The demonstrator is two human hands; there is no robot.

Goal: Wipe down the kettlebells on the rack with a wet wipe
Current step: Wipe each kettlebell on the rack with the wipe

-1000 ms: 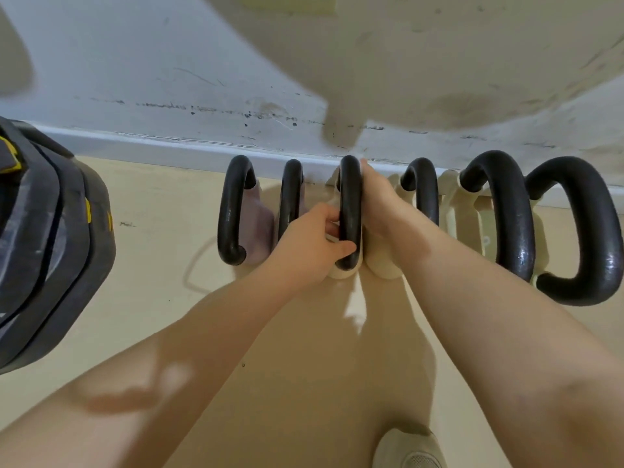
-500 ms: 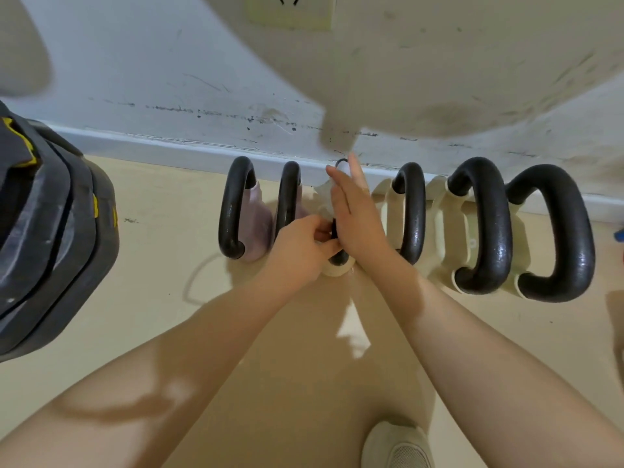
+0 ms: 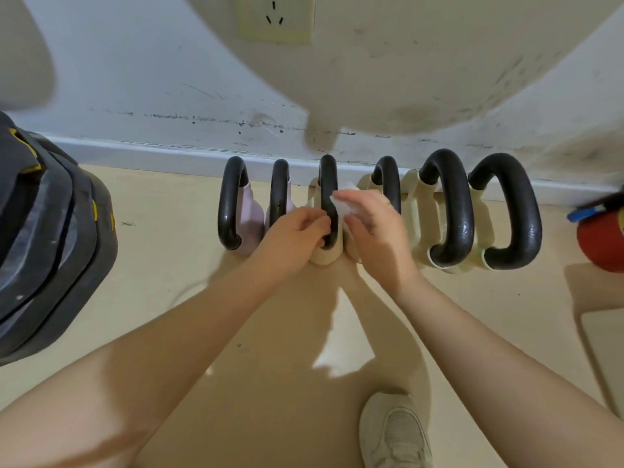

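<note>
While a pale sneaker (image 3: 393, 434) stands on the beige floor (image 3: 162, 265) at the near edge of the view, two bare forearms reach away from it toward a row of kettlebells set along the base of the wall (image 3: 135, 96). The left hand (image 3: 297, 228) has its fingers curled round the lower part of the black handle of the third kettlebell (image 3: 328, 184), which has a cream body. Just beside it, the right hand (image 3: 374, 224) pinches a crumpled white wet wipe (image 3: 344, 206) and presses it against the right side of that same handle, about halfway up. Left of this kettlebell stand two with pinkish bodies, the first kettlebell (image 3: 233, 204) and the second kettlebell (image 3: 279, 194), the second touching the back of the left hand or very near it. To the right come three more cream ones: the fourth kettlebell (image 3: 388, 180) partly hidden behind the right hand, then the fifth kettlebell (image 3: 449, 207) and the sixth kettlebell (image 3: 510, 211) with thicker handles. At the left edge of the floor lies a stack of dark weight plates (image 3: 50, 238) with yellow marks. At the right edge sits a red object (image 3: 601, 241), only partly in view. On the scuffed wall, farthest away, is a power socket (image 3: 275, 18).
</note>
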